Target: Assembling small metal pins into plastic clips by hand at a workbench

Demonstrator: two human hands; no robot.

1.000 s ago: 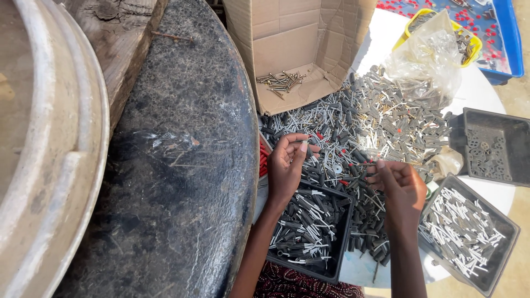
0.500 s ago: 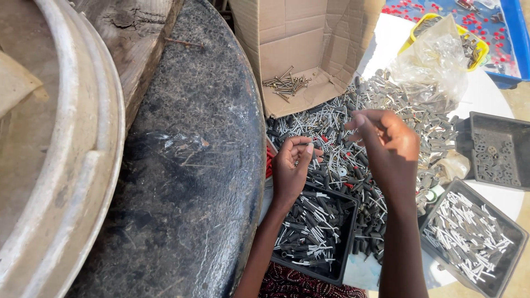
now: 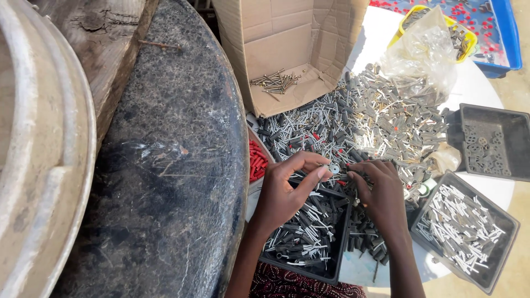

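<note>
Now left hand (image 3: 284, 190) pinches a small washer (image 3: 333, 168), right hand (image 3: 381, 193) just beside.

Outdoor work area in strong sunlight. At left, a pale curved metal rim (image 3: 33, 165) lies beside a weathered wooden beam (image 3: 105, 38) and a large dark, scratched, speckled rounded surface (image 3: 176, 165). At right, a round white table (image 3: 480, 88) stands on sandy ground (image 3: 519, 83), casting sharp shadows.
</note>
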